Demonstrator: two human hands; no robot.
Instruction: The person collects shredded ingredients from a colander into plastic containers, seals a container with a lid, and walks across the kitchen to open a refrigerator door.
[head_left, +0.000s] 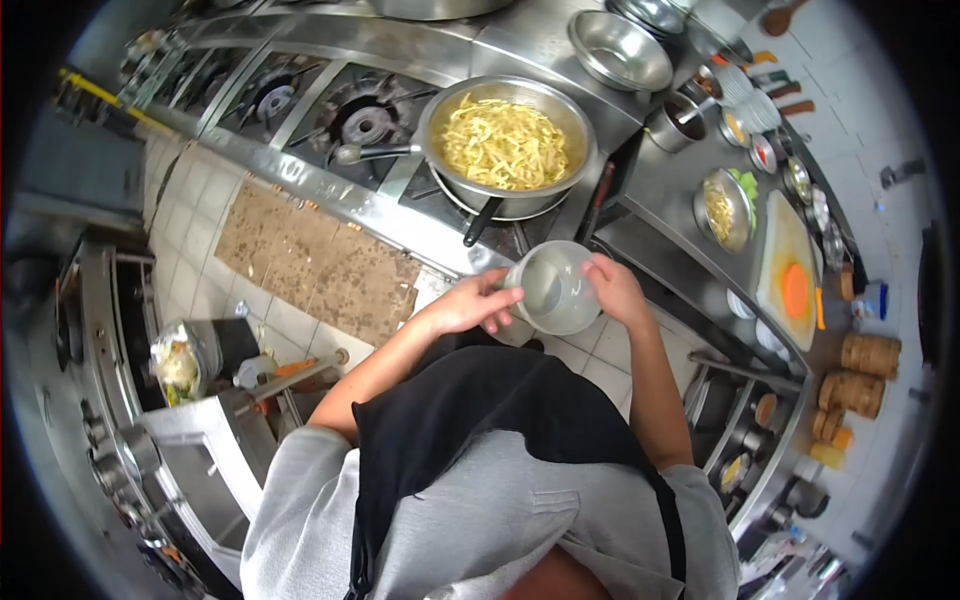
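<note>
Both of my hands hold a translucent round plastic container [555,288] in front of my black apron. My left hand [476,303] grips its left side, fingers bent around the wall. On the right side, my right hand [615,288] pinches the rim. Nothing I can make out lies inside the container. Just beyond it, a metal strainer [436,128] full of pale yellow strips [505,143] rests over a pan on the stove. The pan's black handle [483,222] points toward me, close to the container.
Gas burners [365,122] run to the left. An empty metal bowl [620,50] is behind the strainer. The right counter holds a bowl of food [722,208], a cutting board [780,262] with an orange patch, and several small containers. Stained cardboard [300,250] covers the floor.
</note>
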